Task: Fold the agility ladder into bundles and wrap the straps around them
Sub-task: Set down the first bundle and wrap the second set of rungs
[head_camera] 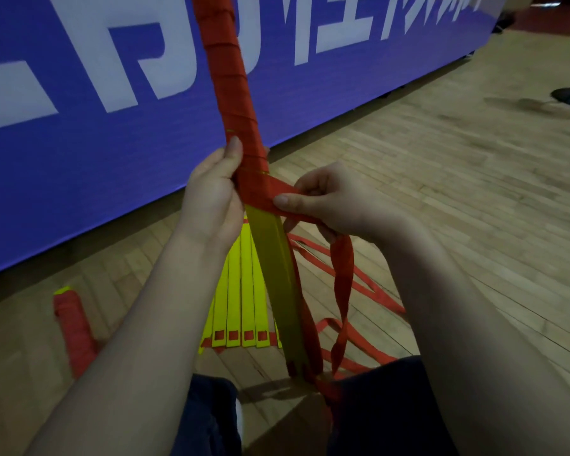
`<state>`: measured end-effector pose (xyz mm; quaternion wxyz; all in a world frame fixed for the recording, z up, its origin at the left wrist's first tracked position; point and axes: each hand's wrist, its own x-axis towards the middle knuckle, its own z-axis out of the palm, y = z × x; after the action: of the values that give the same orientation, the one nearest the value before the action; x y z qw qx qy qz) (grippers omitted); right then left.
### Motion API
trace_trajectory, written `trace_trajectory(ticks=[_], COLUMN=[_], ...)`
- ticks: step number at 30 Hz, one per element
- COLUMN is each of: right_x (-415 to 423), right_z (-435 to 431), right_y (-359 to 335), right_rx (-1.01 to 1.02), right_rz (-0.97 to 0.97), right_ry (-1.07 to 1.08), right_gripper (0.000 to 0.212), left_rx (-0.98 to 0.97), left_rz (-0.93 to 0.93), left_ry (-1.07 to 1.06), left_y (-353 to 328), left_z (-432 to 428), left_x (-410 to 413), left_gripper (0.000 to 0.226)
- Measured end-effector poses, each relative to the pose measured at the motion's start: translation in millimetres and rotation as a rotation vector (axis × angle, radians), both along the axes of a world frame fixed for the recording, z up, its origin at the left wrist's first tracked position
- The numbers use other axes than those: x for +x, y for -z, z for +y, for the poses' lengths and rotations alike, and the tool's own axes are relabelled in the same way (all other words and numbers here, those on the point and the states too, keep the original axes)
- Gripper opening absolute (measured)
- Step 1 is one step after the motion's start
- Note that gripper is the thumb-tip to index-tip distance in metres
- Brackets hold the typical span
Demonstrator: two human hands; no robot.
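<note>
Left hand [211, 195] grips the held bundle [272, 264] at mid-length, thumb up along the red wrap; the bundle stands tilted, upper part bound in red, lower part bare yellow, foot down by the person's knees. Right hand [329, 199] pinches the strap [341, 281] just beside the lowest turn, loose tail hanging twisted to the wooden floor [441, 192]. More yellow rungs [241, 291] lie fanned on the floor behind; a wrapped bundle [73, 327] lies at left, near the blue banner [79, 143].
</note>
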<state>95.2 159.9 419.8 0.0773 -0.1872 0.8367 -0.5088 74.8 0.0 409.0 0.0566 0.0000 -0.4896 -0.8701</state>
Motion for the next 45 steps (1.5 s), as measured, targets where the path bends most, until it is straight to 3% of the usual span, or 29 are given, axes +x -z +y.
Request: trace_trajectory(ticks=[6, 10, 15, 18, 20, 23, 27, 32, 37, 41, 45], right_x=[-0.4, 2.3, 3.3, 3.8, -0.5, -5.2, -8.5, -7.4, -3.3, -3.2, -4.5], right_z=[-4.0, -15.5, -21.7, -23.9, -26.1, -30.2, -29.3, -23.8, -12.5, -6.8, -1.3], right_y=[4.3, 8.8, 8.3, 7.5, 11.6, 20.9, 18.5, 13.4, 4.7, 4.3, 2.4], right_rx=[0.041, -0.147, -0.228, -0.294, -0.299, -0.288, -0.370, -0.256, -0.107, 0.096, 0.175], right_rz=[-0.044, -0.143, -0.210, -0.225, -0.153, -0.056, 0.097, 0.230, 0.043, 0.078, 0.053], right_ry=[-0.074, -0.144, -0.167, -0.120, -0.057, 0.046, 0.226, 0.346, 0.142, 0.094, 0.057], right_gripper=[0.025, 0.033, 0.038, 0.031, 0.020, 0.020, 0.030, 0.031, 0.020, 0.034, 0.028], left_rx=[0.002, 0.151, 0.239, 0.160, 0.140, 0.025, -0.145, -0.187, -0.264, -0.262, -0.277], left_rz=[-0.132, -0.198, -0.113, -0.019, -0.033, -0.038, 0.022, 0.079, 0.065, 0.083, 0.091], left_ry=[0.189, 0.235, 0.281, 0.249, 0.164, 0.031, 0.031, 0.076, 0.066, 0.006, -0.002], left_y=[1.5, 3.6, 4.3, 0.2, -0.5, 2.1, 12.0, 15.1, 15.6, 12.2, 8.0], left_z=[-4.3, -2.7, -10.0, -4.9, 0.0, 4.6, 12.2, 12.9, 5.6, 1.3, -5.1], left_x=[0.7, 0.6, 2.5, 5.2, 4.3, 0.5, 1.4, 3.5, 0.2, -1.5, 0.3], left_gripper=[0.031, 0.032, 0.060, 0.049, 0.030, 0.008, 0.008, 0.018, 0.020, 0.017, 0.016])
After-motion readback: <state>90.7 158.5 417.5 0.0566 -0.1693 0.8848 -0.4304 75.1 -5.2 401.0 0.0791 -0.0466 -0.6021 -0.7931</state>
